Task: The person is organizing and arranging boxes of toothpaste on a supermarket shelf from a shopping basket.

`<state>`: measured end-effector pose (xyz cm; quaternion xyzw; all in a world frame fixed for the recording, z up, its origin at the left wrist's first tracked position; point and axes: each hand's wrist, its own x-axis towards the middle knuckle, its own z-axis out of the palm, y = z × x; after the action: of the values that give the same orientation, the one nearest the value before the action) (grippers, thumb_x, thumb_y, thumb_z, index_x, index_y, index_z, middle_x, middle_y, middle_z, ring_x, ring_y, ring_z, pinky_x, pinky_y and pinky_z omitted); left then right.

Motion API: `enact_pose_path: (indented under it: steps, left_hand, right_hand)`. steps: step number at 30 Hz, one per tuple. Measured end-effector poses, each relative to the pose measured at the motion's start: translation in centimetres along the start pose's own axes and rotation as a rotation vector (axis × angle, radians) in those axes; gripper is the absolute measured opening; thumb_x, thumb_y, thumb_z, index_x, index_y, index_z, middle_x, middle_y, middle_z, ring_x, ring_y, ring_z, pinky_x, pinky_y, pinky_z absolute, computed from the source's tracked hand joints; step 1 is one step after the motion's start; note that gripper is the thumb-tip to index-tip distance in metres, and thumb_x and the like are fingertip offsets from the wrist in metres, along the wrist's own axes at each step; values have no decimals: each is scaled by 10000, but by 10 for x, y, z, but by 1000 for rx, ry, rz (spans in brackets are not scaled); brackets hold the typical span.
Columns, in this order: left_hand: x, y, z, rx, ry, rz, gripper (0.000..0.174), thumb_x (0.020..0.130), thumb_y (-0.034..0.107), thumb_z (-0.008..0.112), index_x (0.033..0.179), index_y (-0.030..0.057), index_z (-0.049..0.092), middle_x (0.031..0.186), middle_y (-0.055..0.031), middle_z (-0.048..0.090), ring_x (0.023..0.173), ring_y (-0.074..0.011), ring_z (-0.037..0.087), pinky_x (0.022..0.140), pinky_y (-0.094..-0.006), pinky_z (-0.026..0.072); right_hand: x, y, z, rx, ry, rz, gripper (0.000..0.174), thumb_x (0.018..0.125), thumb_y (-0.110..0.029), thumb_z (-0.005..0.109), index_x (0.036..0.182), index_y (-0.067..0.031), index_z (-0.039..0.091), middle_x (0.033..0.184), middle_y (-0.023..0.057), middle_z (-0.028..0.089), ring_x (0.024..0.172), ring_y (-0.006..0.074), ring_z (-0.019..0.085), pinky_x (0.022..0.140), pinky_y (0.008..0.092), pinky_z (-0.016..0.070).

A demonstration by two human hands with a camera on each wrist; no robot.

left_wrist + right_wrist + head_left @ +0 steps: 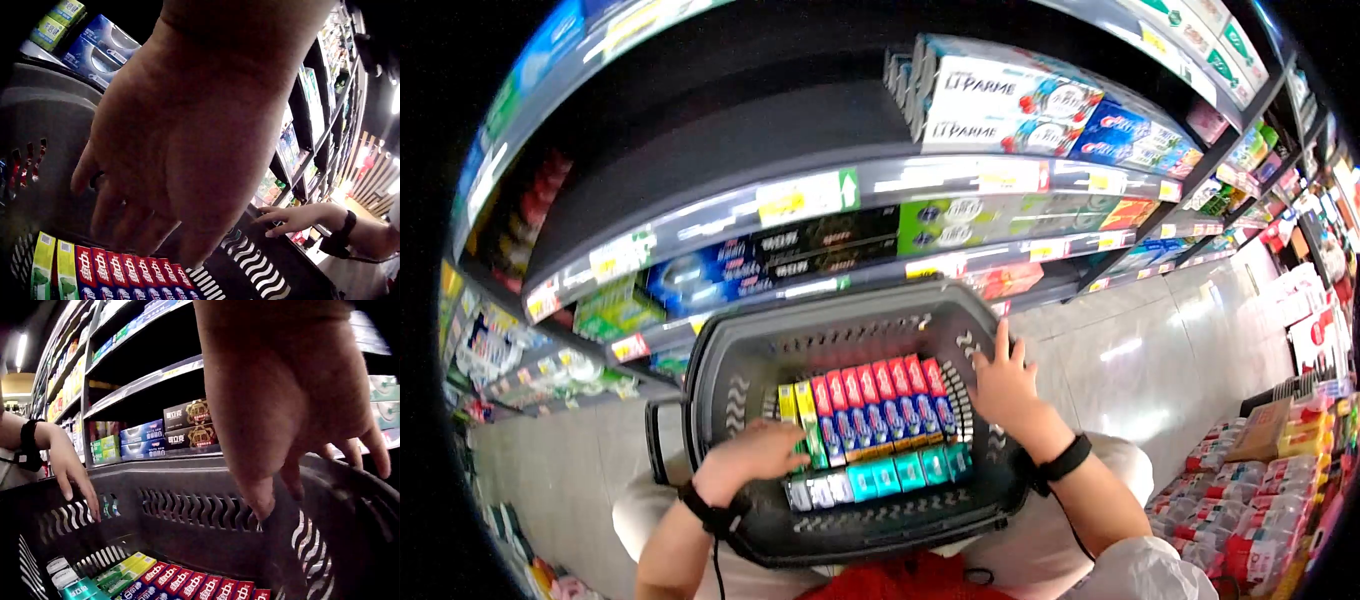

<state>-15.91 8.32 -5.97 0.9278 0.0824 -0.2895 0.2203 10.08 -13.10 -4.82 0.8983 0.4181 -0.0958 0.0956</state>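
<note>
A black plastic shopping basket sits over the person's lap. Inside it stand a row of red-and-blue toothpaste boxes, two yellow-and-green boxes at their left, and a nearer row of teal boxes with white boxes. The left hand reaches over the basket's left part, fingers extended downward above the yellow-and-green boxes; in the right wrist view its fingers hang loosely. The right hand lies at the basket's right rim, fingers spread over it, while its thumb points down inside the wall in the right wrist view.
Shelves ahead carry white LI-PARME boxes, green boxes, dark boxes and blue boxes. Stacked packs with clear wrapping stand on the right. The basket's handle juts out at its left side.
</note>
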Motion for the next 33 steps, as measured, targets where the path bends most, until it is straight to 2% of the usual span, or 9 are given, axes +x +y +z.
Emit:
enact_pose_path:
  steps: [3,6,8,11,15,22,26,28,33]
  left_hand:
    - [-1,3,-10,-25,39,-30,453,826,345,499,1155,35,474,1107,-167,525,1060,-319,487,896,-452,368]
    - [6,-13,-11,19,173,-83,432,831,357,495,1145,60,488,1149,-132,514,1063,-305,488,911,-444,356]
    - [11,-25,-9,32,198,-114,424,832,358,495,1137,65,493,1146,-127,516,1058,-300,491,910,-443,356]
    - [12,-23,-11,47,180,-189,429,839,358,491,1152,65,485,1169,-130,503,1077,-302,479,918,-437,355]
    - [20,-4,-23,14,95,-241,451,847,356,487,1180,53,463,1196,-136,488,1099,-309,464,926,-442,349]
    - [50,26,-24,63,212,-191,430,844,333,492,1166,49,469,1127,-137,519,1035,-318,501,873,-438,389]
    - [62,47,-34,52,232,-187,396,823,327,514,1115,60,497,1085,-139,545,1002,-307,524,862,-419,399]
    - [67,62,-46,-14,290,-163,413,835,314,507,1142,39,490,1131,-158,520,1017,-333,505,855,-413,408]
    - [82,101,-56,-56,377,-117,370,840,248,517,1143,36,498,1154,-159,516,1063,-320,489,887,-387,400]
  right_hand:
    - [-3,14,-8,105,-36,-21,496,741,-231,559,1212,-130,442,1384,283,99,1123,428,387,837,554,388]
    - [4,31,-7,272,-88,56,417,758,-206,542,1162,-142,467,1324,285,228,968,409,519,781,489,453]
    - [8,40,-4,347,-131,5,343,774,-148,509,1116,-141,478,1169,259,393,806,406,574,708,448,486]
    - [17,52,-2,355,-111,-36,317,770,-90,484,1082,-147,497,993,228,476,785,423,568,680,458,483]
    - [26,75,-3,398,-117,-112,266,762,-76,482,1008,-145,557,945,226,511,790,409,571,702,442,482]
    - [43,131,7,472,-196,-218,248,755,-80,488,962,-140,610,957,239,529,831,388,564,751,430,466]
    - [47,162,25,402,-210,-192,270,749,-73,534,1003,-135,601,919,179,593,928,347,524,781,399,446]
    - [42,180,12,350,-177,-307,289,734,-47,518,999,-122,606,911,160,612,934,339,525,783,401,444]
    - [53,194,-13,142,-308,-236,311,750,-98,446,1021,-79,597,951,201,591,973,363,537,809,422,439]
